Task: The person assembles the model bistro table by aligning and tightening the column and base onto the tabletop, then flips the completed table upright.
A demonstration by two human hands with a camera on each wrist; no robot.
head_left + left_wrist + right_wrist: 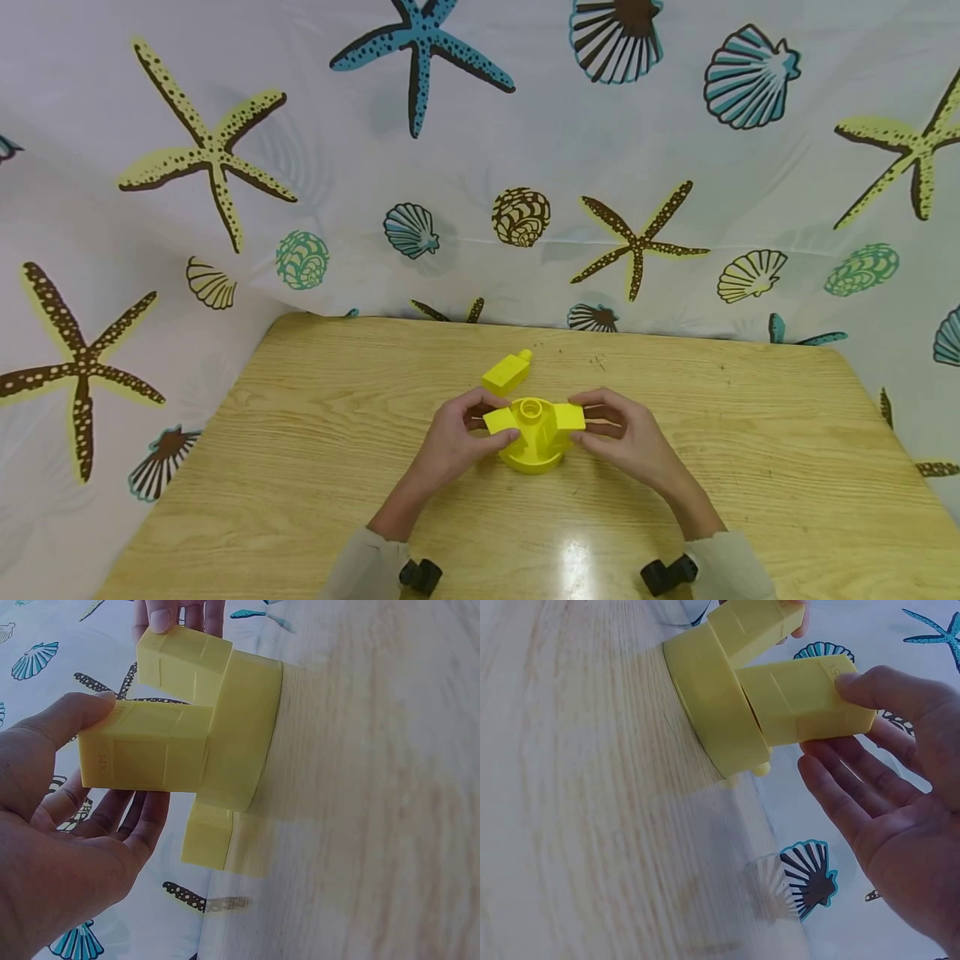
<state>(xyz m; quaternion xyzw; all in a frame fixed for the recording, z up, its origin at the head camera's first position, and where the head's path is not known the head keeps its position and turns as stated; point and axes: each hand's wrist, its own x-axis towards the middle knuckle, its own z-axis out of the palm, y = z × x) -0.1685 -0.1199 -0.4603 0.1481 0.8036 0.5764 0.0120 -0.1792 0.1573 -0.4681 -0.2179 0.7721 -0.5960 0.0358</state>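
A round yellow base (531, 463) stands on the table, with a ring-shaped post (531, 408) at its middle. Two yellow plastic blocks rise from it and lean outward. My left hand (459, 435) pinches the left block (142, 746) near its upper end, thumb on one face and fingers on the other. On the opposite side, my right hand (626, 433) holds the right block (802, 701) in the same way. Both blocks' lower ends are hidden inside the base. Behind the base lies a third yellow block (506, 375) with a round knob at one end.
The wooden table (300, 467) reaches back to a white curtain (465, 275) printed with starfish and shells, which also hangs along both sides. Small dark marks dot the wood behind the base. Black wrist devices sit at both sleeves.
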